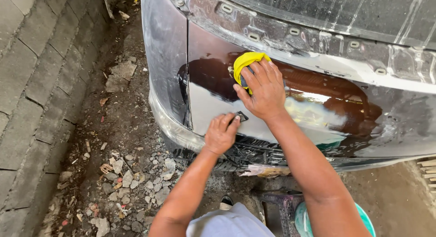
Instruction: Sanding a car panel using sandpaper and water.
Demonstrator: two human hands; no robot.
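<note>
A glossy dark car body panel (363, 123) fills the upper right, wet and streaked with pale sanded patches. My right hand (262, 89) presses a yellow cloth (245, 61) with a dark pad under it flat against the panel. My left hand (221, 134) sits lower, fingers curled, resting on the panel's lower edge beside a small dark piece of abrasive (241, 116). Both forearms reach up from the bottom of the view.
Loose stones and rubble (131, 178) litter the dirt ground at left, beside a grey brick paving strip (32, 82). A teal bucket (365, 216) stands at the bottom right under my right arm. A sandalled foot (225, 202) shows below the panel.
</note>
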